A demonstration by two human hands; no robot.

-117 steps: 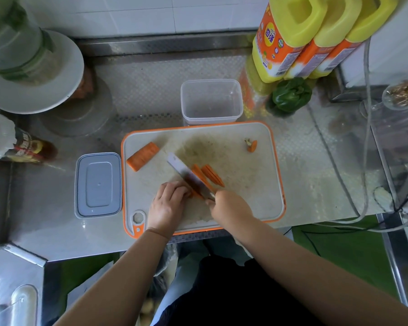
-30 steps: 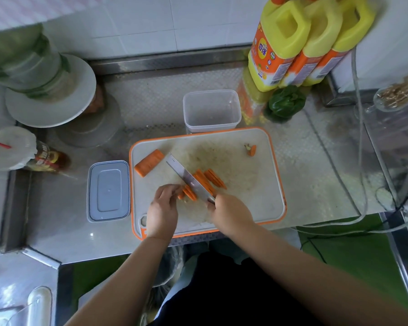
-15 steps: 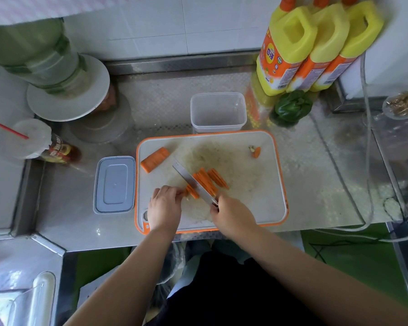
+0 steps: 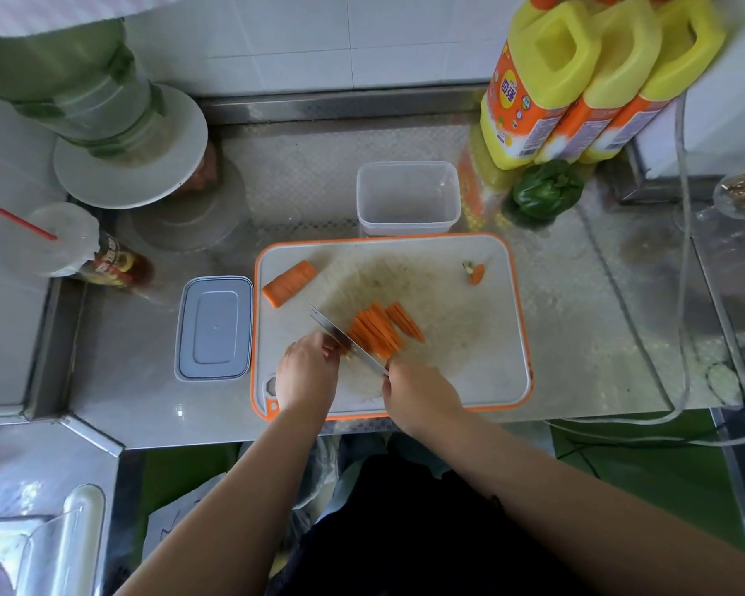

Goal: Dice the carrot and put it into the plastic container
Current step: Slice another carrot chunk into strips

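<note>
Several carrot slices (image 4: 379,329) lie stacked in the middle of the white, orange-rimmed cutting board (image 4: 469,363). My right hand (image 4: 418,393) grips the handle of a knife (image 4: 340,335), whose blade rests on the slices' left end. My left hand (image 4: 308,374), fingers curled, holds down the last carrot bit just left of the blade; that bit is mostly hidden. An uncut carrot chunk (image 4: 289,283) lies at the board's far left. The clear plastic container (image 4: 407,199) stands behind the board and looks empty.
The container's grey lid (image 4: 214,328) lies left of the board. A carrot stub (image 4: 476,273) sits at the board's far right. Yellow oil jugs (image 4: 577,79) and a green pepper (image 4: 543,189) stand at the back right, a bottle (image 4: 112,262) and a water jug (image 4: 104,122) at the left.
Over the last seconds more slices have come off the carrot and piled up right of the blade. The piece under my left hand has shrunk. The camera view shifted slightly.
</note>
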